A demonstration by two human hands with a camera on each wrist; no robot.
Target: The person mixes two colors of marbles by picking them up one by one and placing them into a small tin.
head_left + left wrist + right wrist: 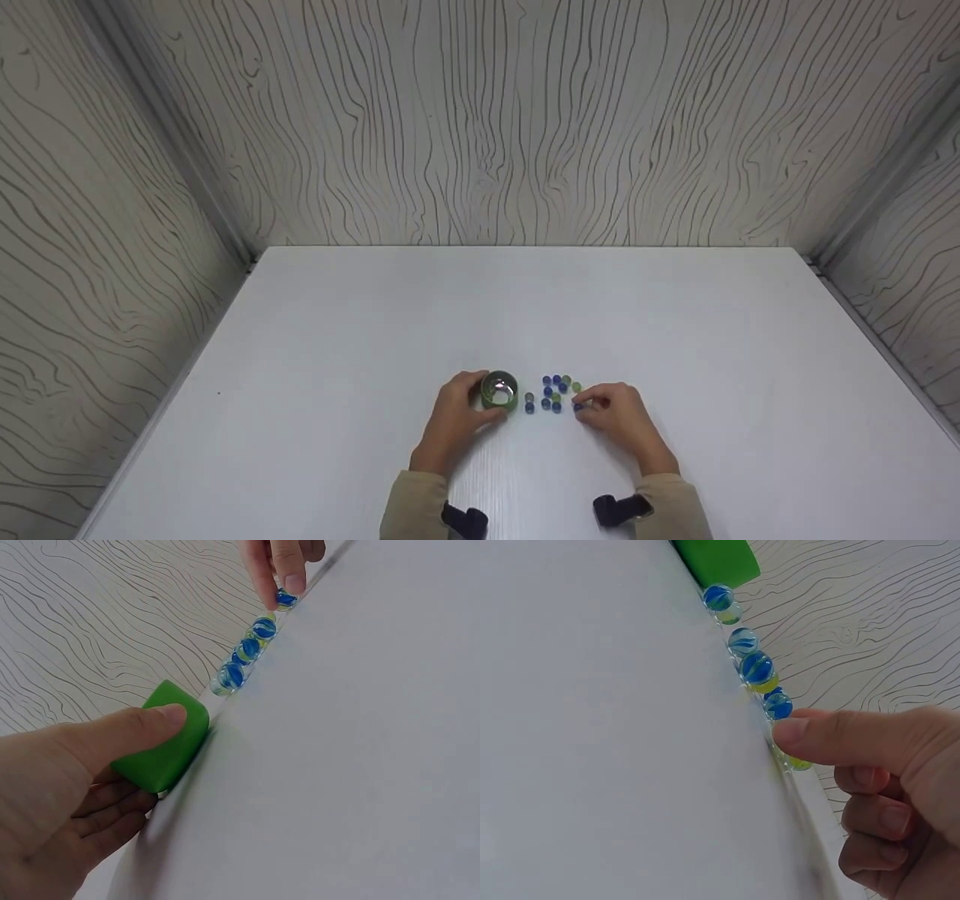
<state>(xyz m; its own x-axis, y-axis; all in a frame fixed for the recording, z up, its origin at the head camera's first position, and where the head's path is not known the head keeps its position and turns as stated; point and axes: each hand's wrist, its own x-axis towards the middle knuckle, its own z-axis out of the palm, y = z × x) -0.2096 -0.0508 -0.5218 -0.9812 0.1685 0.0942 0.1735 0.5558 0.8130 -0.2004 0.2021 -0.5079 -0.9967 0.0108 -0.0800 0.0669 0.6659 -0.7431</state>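
A small round green cup stands upright on the white table, and my left hand grips it from the left with thumb and fingers curled round its side. In the left wrist view the thumb lies on the green wall. To the right of the cup, my right hand holds a blue marble between thumb and fingertips at the table surface; the left wrist view shows this marble under the fingers. Between the hands lie several glass marbles, blue, green and clear.
Two marbles lie apart from the group, close to the cup's right side. The white table reaches back to a panel with a wood-line pattern. Similar panels rise at the left and right.
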